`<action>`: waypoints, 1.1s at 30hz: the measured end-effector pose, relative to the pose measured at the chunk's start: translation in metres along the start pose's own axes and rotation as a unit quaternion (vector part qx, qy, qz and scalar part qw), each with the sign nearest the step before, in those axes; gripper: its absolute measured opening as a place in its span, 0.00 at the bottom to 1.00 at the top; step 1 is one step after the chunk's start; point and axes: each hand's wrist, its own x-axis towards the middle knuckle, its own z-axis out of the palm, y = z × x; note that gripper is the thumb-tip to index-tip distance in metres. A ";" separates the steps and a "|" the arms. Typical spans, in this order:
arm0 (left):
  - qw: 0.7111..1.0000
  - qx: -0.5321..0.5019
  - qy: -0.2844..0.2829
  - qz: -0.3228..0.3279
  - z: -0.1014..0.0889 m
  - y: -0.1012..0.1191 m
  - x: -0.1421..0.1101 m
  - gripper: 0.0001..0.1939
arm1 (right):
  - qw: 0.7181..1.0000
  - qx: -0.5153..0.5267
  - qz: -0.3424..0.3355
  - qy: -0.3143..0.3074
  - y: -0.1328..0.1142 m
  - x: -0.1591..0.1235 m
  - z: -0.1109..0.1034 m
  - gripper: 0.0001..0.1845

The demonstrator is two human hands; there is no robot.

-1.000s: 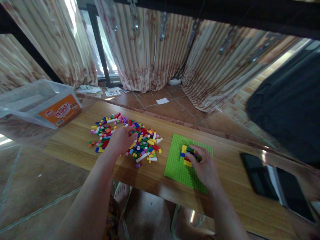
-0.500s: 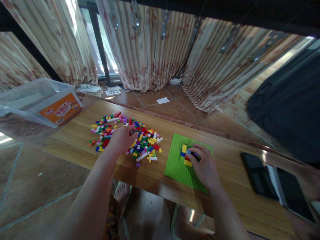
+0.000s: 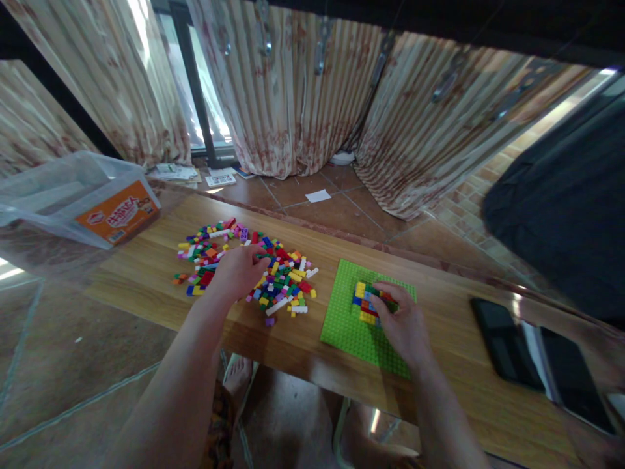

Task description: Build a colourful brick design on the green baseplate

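Observation:
My left hand (image 3: pixel 240 270) rests over a spread of small coloured toy bricks (image 3: pixel 280 280), its fingers curled and thumb close to the index finger. What lies between those fingertips, if anything, is hidden. On the green baseplate (image 3: pixel 342 326) stands a low block of joined toy bricks (image 3: pixel 366 305) in yellow, blue, red and green. My right hand (image 3: pixel 401 319) curves over the right side of this block, thumb and fingers gripping at its bricks. The palm and fingers cover part of the block's right side.
A wooden bench (image 3: pixel 297 355) carries the bricks and baseplate. At its left end stands a clear plastic bin (image 3: pixel 117 195) with an orange label. Two dark flat devices, a black phone-like slab (image 3: pixel 502 345) and another beside it (image 3: pixel 573 378), lie to the right.
My right hand has shifted slightly on the joined bricks, thumb and fingers pulling back a little to the right, so more of the block shows. My left hand stays in place.

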 end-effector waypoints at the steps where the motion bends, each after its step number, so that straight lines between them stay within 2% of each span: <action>1: 1.000 -0.001 0.000 0.000 0.000 0.000 0.000 0.20 | 1.000 0.006 0.006 0.003 0.001 0.000 0.000 0.15; 6: 1.000 -0.023 0.018 0.008 -0.001 -0.001 0.001 0.18 | 0.999 0.018 0.027 0.002 0.004 0.001 0.003 0.16; 9: 0.994 -0.094 0.057 0.023 0.000 0.006 0.000 0.16 | 0.999 0.014 0.041 -0.004 0.003 0.002 0.004 0.18; 12: 0.967 -0.241 0.066 0.053 0.011 0.032 -0.006 0.15 | 0.997 0.008 0.072 0.000 0.000 0.003 0.004 0.19; 15: 0.934 -0.345 0.012 0.096 0.034 0.070 -0.020 0.14 | 0.996 0.009 0.092 0.011 -0.004 0.003 0.005 0.20; 18: 0.935 -0.338 -0.026 0.106 0.059 0.105 -0.035 0.14 | 0.996 0.022 0.083 0.004 -0.010 -0.001 0.006 0.21; 21: 0.947 -0.304 -0.049 0.087 0.076 0.123 -0.045 0.15 | 0.997 0.029 0.073 -0.023 -0.015 -0.008 0.005 0.21; 26: 0.970 -0.225 -0.062 0.067 0.085 0.125 -0.045 0.15 | 0.993 0.070 0.084 -0.046 -0.008 -0.009 0.001 0.20; 33: 0.966 -0.231 -0.106 0.055 0.092 0.129 -0.047 0.09 | 0.980 0.164 0.110 -0.036 0.004 -0.003 0.005 0.23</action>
